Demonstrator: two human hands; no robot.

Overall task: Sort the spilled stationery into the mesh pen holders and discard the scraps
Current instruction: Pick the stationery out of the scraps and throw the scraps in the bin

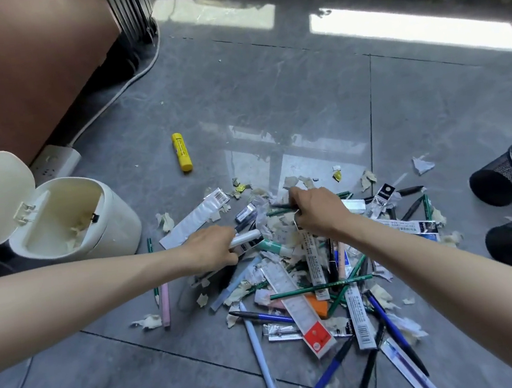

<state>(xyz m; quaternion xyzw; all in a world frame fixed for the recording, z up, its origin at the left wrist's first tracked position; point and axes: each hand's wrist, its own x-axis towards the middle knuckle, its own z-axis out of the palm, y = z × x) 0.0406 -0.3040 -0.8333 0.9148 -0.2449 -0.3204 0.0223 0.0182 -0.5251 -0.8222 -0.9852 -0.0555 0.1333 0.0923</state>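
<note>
At mid-frame the left hand point(209, 248) had its fingers clenched round a white pen point(245, 237). The right hand point(314, 210) pinched a dark pen point(280, 206) above the stationery pile point(307, 284) on the floor point(300, 91). Two mesh pen holders point(504, 178) lay at the right edge, and the open bin point(90, 220) stood at left.

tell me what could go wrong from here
1. Both mesh pen holders lie on their sides, so pens dropped in may slide out.
2. The right hand pinches paper scraps tangled with green pencils; one might ride into the bin.
3. The yellow glue stick lies apart from the pile and may be overlooked.
</note>
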